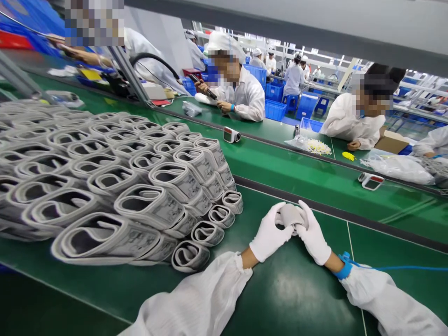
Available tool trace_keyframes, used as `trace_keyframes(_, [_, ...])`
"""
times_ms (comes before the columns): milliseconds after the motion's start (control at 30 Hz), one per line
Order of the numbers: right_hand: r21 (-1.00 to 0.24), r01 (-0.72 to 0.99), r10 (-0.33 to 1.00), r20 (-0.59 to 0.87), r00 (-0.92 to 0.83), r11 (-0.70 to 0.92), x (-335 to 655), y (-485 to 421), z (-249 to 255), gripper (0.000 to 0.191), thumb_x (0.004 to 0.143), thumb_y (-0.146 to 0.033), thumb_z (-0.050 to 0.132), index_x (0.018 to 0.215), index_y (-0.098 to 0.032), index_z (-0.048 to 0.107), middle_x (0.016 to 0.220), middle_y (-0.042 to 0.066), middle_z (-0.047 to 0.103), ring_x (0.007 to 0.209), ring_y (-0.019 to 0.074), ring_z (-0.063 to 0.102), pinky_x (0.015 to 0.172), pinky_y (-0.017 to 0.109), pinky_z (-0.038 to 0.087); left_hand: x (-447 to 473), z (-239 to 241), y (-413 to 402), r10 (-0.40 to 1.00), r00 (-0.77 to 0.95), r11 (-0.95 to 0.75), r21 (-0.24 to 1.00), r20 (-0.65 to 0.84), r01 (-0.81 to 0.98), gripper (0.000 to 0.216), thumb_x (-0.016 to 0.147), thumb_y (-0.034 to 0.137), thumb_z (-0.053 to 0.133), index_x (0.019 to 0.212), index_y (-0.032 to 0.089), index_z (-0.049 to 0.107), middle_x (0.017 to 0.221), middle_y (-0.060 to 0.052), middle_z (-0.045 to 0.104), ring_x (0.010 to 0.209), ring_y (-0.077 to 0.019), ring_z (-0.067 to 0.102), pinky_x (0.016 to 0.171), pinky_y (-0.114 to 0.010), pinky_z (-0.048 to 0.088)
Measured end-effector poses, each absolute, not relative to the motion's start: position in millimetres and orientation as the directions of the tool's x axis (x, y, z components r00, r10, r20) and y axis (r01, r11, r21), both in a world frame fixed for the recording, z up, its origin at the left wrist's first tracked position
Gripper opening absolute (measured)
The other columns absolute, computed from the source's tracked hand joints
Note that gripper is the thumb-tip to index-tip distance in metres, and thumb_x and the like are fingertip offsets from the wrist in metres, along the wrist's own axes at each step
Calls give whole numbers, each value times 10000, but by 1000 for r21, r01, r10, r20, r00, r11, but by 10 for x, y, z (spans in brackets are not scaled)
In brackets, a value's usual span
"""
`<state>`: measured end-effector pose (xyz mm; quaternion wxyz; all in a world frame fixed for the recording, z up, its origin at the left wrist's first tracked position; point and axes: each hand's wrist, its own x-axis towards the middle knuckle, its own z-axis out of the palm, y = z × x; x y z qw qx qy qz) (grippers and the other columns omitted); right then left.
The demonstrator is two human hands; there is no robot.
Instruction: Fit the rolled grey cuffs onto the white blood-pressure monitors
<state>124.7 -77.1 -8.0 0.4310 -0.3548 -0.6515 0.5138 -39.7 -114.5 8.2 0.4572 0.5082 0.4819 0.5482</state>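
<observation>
Both my hands wear white gloves and rest on the green table. My left hand and my right hand are closed together around one rolled grey cuff, which sits between the fingers. Left of my hands lies a big stack of rolled grey cuffs with printed labels, their open ends facing me. A blue wrist strap with a blue cord circles my right wrist.
A green conveyor belt runs behind my table, carrying a small white device and another white device. Across it sit people in white coats, with plastic bags, small yellow parts and blue crates.
</observation>
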Motion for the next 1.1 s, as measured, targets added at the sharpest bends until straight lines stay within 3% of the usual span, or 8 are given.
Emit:
trace_keyframes(100, [-970, 1, 897, 224, -382, 243, 1245, -769, -81, 760, 912, -324, 646, 1576, -242, 286, 1496, 141, 526, 1349, 259, 576, 1099, 409, 526, -381, 53, -1164, 980, -97, -170, 984, 174, 43, 720, 714, 159, 694, 1396, 166, 463, 1346, -159, 627, 1085, -258, 687, 943, -428, 584])
trace_keyframes(233, [-942, 97, 897, 271, -349, 322, 1250, -786, -119, 734, 899, -253, 596, 1575, -255, 311, 1510, 122, 514, 1324, 247, 595, 1090, 401, 532, -356, 1, -1194, 972, -106, -199, 975, 210, 100, 759, 712, 104, 640, 1436, 172, 423, 1405, -165, 588, 1160, -263, 665, 1012, -442, 557])
trace_keyframes(467, [-861, 236, 856, 342, -387, 451, 1287, -852, -102, 761, 854, -198, 591, 1573, -212, 342, 1485, 138, 548, 1228, 263, 660, 1044, 392, 559, -357, -39, -1238, 911, -109, -359, 895, 398, 264, 759, 722, 63, 594, 1448, 206, 425, 1440, -145, 548, 1307, -287, 575, 1100, -464, 494])
trace_keyframes(700, [-876, 213, 865, 338, -371, 434, 1265, -842, -65, 793, 823, -208, 595, 1574, -218, 338, 1467, 135, 562, 1185, 270, 672, 1042, 420, 555, -387, 4, -1218, 949, -93, -275, 936, 300, 218, 727, 729, 116, 639, 1427, 206, 457, 1414, -135, 578, 1249, -282, 614, 1056, -442, 518])
trace_keyframes(900, [-923, 136, 886, 294, -358, 361, 1261, -807, -78, 785, 837, -256, 618, 1567, -229, 332, 1432, 128, 576, 1173, 258, 671, 1021, 407, 563, -421, 46, -1180, 986, -8, -168, 984, 169, 61, 755, 714, 120, 638, 1440, 171, 438, 1441, -158, 570, 1233, -277, 630, 1068, -437, 514])
trace_keyframes(1100, [-949, 4, 893, 295, -340, 315, 1262, -773, -76, 775, 883, -457, 669, 1552, -219, 356, 1422, 140, 578, 1247, 280, 635, 1044, 411, 547, -417, 105, -1192, 979, 76, -190, 981, 187, 28, 825, 755, 202, 737, 1495, 174, 374, 1455, -170, 561, 1242, -278, 626, 1065, -431, 520])
